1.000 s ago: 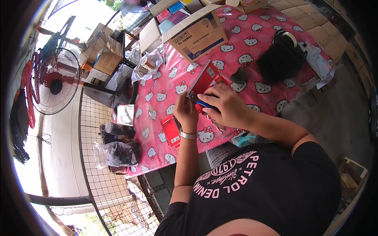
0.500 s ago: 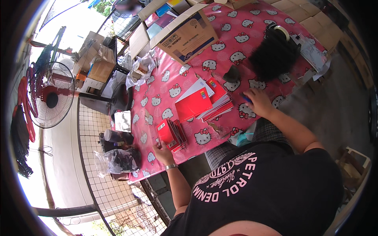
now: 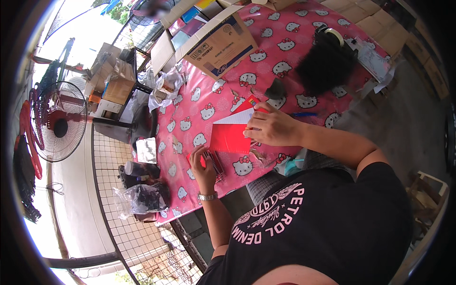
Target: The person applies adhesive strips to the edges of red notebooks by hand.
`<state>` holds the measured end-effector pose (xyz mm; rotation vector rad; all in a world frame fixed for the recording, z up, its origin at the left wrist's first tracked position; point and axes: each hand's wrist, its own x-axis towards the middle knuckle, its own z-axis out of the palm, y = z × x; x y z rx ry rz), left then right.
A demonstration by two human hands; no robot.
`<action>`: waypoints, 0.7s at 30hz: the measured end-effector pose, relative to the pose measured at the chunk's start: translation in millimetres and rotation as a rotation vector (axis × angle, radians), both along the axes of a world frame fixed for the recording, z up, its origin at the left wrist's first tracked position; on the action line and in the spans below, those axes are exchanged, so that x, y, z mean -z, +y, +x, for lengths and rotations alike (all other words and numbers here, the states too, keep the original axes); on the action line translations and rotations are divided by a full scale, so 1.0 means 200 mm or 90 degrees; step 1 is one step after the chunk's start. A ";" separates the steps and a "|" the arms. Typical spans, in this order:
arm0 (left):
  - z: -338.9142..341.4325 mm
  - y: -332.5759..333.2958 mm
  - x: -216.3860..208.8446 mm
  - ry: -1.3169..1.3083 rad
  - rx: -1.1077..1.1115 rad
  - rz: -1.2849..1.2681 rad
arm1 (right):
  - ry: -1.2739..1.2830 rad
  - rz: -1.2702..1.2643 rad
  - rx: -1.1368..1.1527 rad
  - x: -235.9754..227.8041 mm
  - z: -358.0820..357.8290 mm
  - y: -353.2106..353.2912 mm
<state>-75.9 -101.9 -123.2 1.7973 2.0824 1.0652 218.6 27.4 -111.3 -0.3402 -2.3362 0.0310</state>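
Observation:
My right hand (image 3: 271,126) is closed on the right edge of a red notebook (image 3: 230,137), fingers bent over its cover. White lined paper (image 3: 233,117) shows above that cover, and other red notebooks lie partly hidden under the hand. To the left, a small stack of red spiral notebooks (image 3: 218,167) sits near the table's front edge. My left hand (image 3: 204,172) is over this stack, thumb and fingers apart, with red cover showing between them; it covers much of the stack. A blue pen (image 3: 304,114) lies on the table beside my right wrist.
A patterned pink cloth (image 3: 207,112) covers the table. At the back stands an open cardboard box (image 3: 221,50). A fuzzy black object (image 3: 325,71) and a tape roll (image 3: 335,35) are at the far right. Plastic-wrapped items (image 3: 149,197) crowd the left edge; a fan (image 3: 60,124) stands beyond.
My right hand has let go of the blue pen and moved left onto the red notebooks. My left hand has risen from beside the small stack to over it. The view has shifted slightly.

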 end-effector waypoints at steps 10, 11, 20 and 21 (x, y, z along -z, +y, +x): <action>0.35 0.26 -0.19 -0.467 0.017 0.129 | 0.171 -0.518 -0.085 -0.14 -0.07 0.20; 0.38 0.30 -0.18 -0.448 0.051 0.192 | 0.181 -0.537 -0.049 -0.14 -0.08 0.18; 0.54 0.31 -0.14 -0.318 -0.001 0.253 | 0.263 -0.529 0.023 -0.01 -0.14 0.15; 0.54 0.31 -0.13 -0.336 0.002 0.246 | 0.254 -0.498 0.042 -0.01 -0.15 0.15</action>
